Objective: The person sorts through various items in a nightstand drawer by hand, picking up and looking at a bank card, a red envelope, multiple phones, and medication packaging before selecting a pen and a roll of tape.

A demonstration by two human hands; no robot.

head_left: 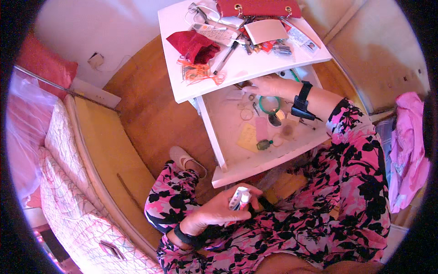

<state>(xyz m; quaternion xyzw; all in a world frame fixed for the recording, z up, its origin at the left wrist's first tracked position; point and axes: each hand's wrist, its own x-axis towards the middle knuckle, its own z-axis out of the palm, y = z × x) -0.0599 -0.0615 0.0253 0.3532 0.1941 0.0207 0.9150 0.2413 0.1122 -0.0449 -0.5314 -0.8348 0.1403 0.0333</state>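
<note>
My left hand (218,209), held low over my lap, is closed around small white tubes or bottles with white caps (245,197). My right hand (267,87) reaches into the back of the pulled-out white drawer (228,153), beneath the tabletop's front edge. Its fingers are drawn together by a small dark item I cannot make out, partly hidden by that edge. Inside the drawer lie a green bangle (270,105), a dark round lens or mirror (274,119), a yellow paper (247,137), a pink paper (261,129) and a small dark green bottle (264,144).
The white tabletop (182,91) carries a red handbag (260,8), a red velvet pouch (194,45), a white remote (219,34), a black pen (226,58) and a pale notepad (266,31). A bed (82,205) stands at left; pink cloth (407,146) hangs at right.
</note>
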